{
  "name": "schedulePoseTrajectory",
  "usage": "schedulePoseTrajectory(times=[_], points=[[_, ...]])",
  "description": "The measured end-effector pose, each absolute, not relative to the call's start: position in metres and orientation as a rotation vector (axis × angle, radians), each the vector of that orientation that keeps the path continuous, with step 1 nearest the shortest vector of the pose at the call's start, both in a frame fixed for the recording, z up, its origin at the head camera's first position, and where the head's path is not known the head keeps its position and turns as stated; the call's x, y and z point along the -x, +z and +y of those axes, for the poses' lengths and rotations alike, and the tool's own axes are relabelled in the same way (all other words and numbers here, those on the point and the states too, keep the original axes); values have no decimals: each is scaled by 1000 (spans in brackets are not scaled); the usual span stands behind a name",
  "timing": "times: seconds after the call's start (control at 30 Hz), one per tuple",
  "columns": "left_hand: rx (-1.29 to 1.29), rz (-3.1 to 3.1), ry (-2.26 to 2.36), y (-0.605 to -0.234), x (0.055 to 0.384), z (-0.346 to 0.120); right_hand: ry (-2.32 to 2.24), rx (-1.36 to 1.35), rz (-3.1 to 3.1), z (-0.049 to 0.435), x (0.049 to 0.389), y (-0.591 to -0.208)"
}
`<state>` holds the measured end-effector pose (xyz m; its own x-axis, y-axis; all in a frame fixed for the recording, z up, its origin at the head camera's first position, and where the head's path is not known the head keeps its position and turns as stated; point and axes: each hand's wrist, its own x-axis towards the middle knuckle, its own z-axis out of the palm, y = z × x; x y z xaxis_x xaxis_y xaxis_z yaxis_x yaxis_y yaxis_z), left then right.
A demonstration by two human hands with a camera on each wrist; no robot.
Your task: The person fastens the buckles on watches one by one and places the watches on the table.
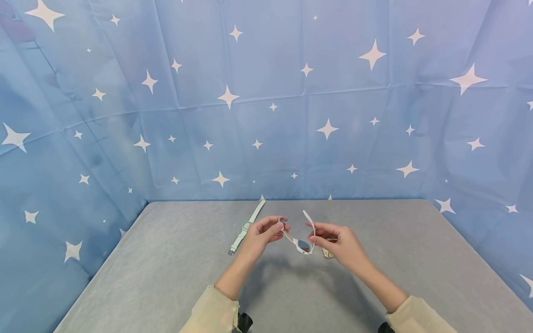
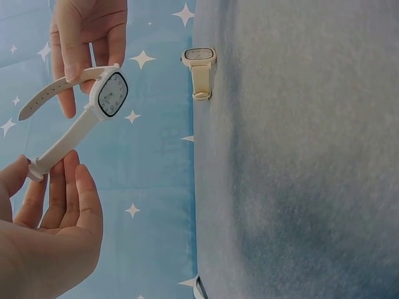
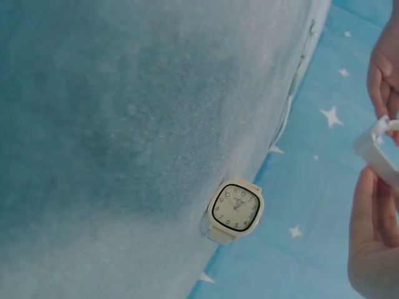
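Observation:
A white wristwatch (image 1: pixel 303 246) with a squarish case is held in the air between both hands, its strap unfastened. My left hand (image 1: pixel 263 233) pinches the buckle end of the strap between thumb and fingers. With thumb and fingertips, my right hand (image 1: pixel 338 240) holds the other strap half, the one with holes, close to the case. The left wrist view shows the dial (image 2: pixel 113 94) facing the camera. In the right wrist view only part of the white case (image 3: pixel 379 152) appears at the edge.
A cream wristwatch (image 3: pixel 235 207) rests on the grey table (image 1: pixel 166 277), partly behind my right hand in the head view. Beyond my left hand a pale green wristwatch (image 1: pixel 245 226) lies stretched out. A blue starry curtain (image 1: pixel 266 125) hangs along the table's far edge.

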<state>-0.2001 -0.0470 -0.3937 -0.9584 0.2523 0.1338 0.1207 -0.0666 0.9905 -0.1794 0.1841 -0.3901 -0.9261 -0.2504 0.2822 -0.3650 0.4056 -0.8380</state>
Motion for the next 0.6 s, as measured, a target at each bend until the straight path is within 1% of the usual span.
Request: schedulePoseTrajectory(times=[0.6], points=[[-432, 2085, 2174, -393, 199, -48, 1355, -573, -2601, 179, 179, -389]])
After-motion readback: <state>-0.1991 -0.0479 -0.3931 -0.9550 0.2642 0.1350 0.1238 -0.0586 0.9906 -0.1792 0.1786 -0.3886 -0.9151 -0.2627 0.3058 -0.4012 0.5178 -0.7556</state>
